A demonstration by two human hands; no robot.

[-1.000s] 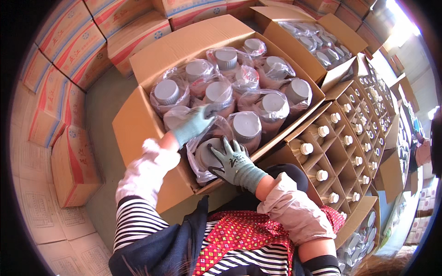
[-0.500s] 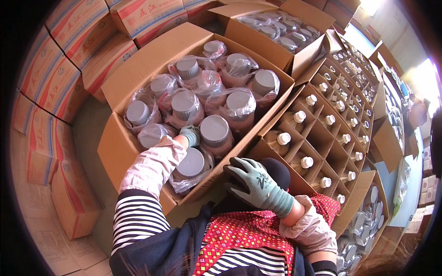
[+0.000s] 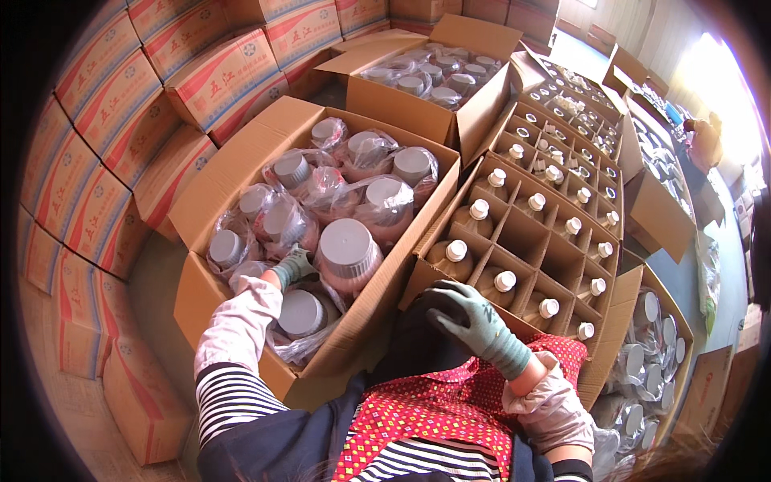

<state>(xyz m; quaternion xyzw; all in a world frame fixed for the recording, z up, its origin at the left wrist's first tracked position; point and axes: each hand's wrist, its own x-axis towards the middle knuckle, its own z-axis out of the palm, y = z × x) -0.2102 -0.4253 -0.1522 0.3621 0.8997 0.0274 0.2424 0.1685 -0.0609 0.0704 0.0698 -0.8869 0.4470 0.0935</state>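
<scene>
Hovering beside the carton [image 3: 249, 157], my right hand [image 3: 474, 317] has its fingers loosely parted, with nothing visible in its grip. Inside the carton, the near jar [image 3: 301, 313] sits bare-lidded in clear plastic [image 3: 309, 345]. My left hand [image 3: 294, 266] reaches in just beyond it; I can't tell whether it pinches anything. I'd work that plastic gently, lest it tear or snag. Farther off are white-capped bottles [image 3: 479, 210] in a divided box [image 3: 526, 241], then a far carton [image 3: 393, 108].

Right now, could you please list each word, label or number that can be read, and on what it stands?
I will not copy printed words, but I can place them.
Stacked cartons: large red characters, readable; smaller lines too small to read.
Gloved right hand: dark mark on its back, too blurred to read.
Grey lids: none visible.
</scene>
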